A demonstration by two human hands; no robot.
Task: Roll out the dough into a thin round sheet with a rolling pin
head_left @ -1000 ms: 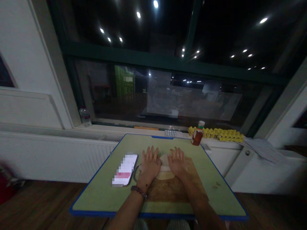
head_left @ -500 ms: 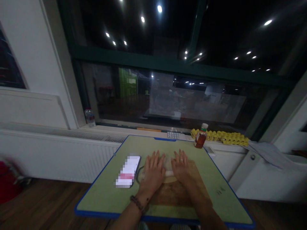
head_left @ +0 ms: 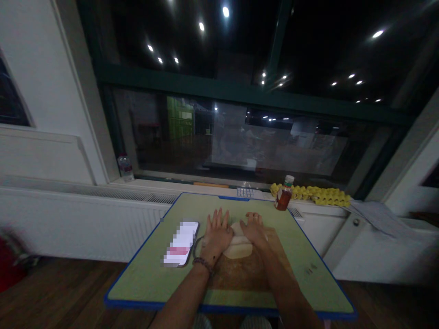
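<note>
A flat pale sheet of dough (head_left: 239, 252) lies on a wooden board (head_left: 245, 276). Across it runs a pale rolling pin (head_left: 241, 240), its visible part between my hands. My left hand (head_left: 217, 235) rests palm down over the pin's left part, open, with fingers stretched forward and spread. Over the right part lies my right hand (head_left: 254, 229), palm down, its fingers bent at the tips but not wrapped into a grip. Both palms hide the ends of the pin. A dark cord-like loop (head_left: 195, 249) shows just left of my left hand.
The green folding table (head_left: 144, 278) has a blue rim. A phone (head_left: 181, 244) with a lit screen lies on the left. At the far right edge stands a bottle of reddish-brown liquid (head_left: 283, 197). Yellow egg trays (head_left: 329, 196) and a water bottle (head_left: 125, 168) sit along the windowsill.
Both hands have shifted slightly back toward me relative to the board. My right hand's fingers, straighter before, are now bent. More of the dough's near part shows.
</note>
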